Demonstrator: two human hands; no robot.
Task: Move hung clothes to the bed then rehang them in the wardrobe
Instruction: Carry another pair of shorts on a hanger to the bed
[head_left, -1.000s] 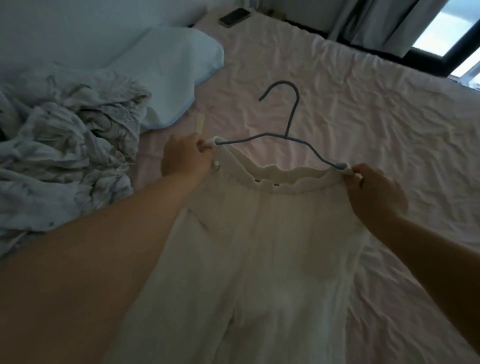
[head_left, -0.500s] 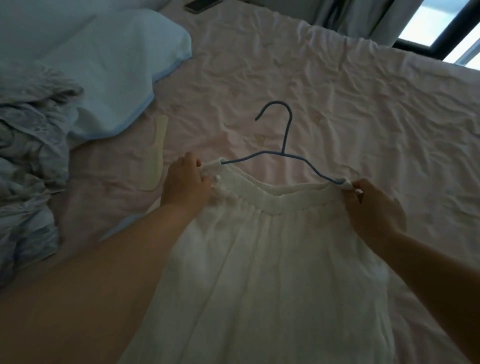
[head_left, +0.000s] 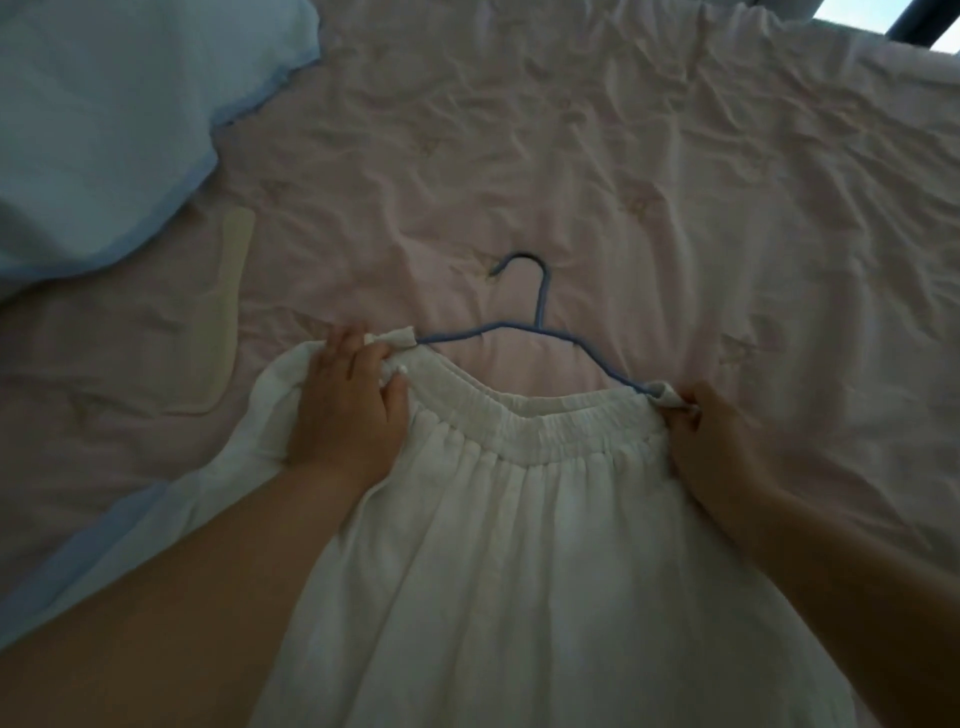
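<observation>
Head view: a white garment (head_left: 545, 545) with a gathered elastic waistband lies spread on the bed (head_left: 675, 182), whose pink sheet is creased. A blue wire hanger (head_left: 540, 312) sits at the waistband, its hook flat on the sheet and pointing away from the person. The left hand (head_left: 348, 410) rests on the waistband's left end, its fingers (head_left: 343, 338) curled around the fabric by the hanger's left tip. The right hand (head_left: 717, 441) pinches the waistband's right corner at the hanger's other tip. A pale blue pillow (head_left: 104, 130) lies at upper left, a cream strip (head_left: 223, 312) beside it.
</observation>
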